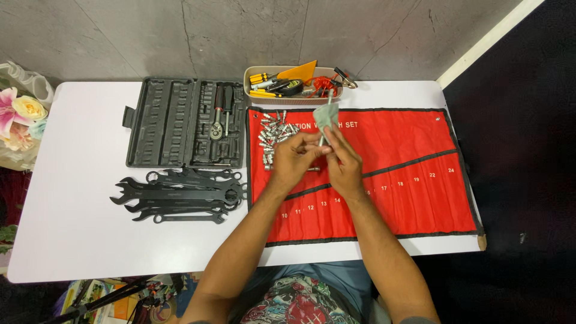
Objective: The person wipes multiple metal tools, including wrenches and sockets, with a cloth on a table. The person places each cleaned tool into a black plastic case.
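My left hand point(295, 157) and my right hand point(343, 163) meet above the red tool roll point(414, 174). Between them they hold a thin metal tool piece that sticks up, with a small grey-green cloth point(326, 115) wrapped around its upper end. The right hand's fingers pinch the piece and cloth, the left hand's fingertips grip the piece from the left. A pile of small silver sockets point(273, 137) lies on the roll just left of the left hand.
An open black socket case point(162, 123) with a ratchet lies at the back left. Several black wrenches point(180, 195) lie in front of it. A beige tray point(249, 75) of mixed tools stands at the back. Flowers point(21, 117) sit at the left table edge.
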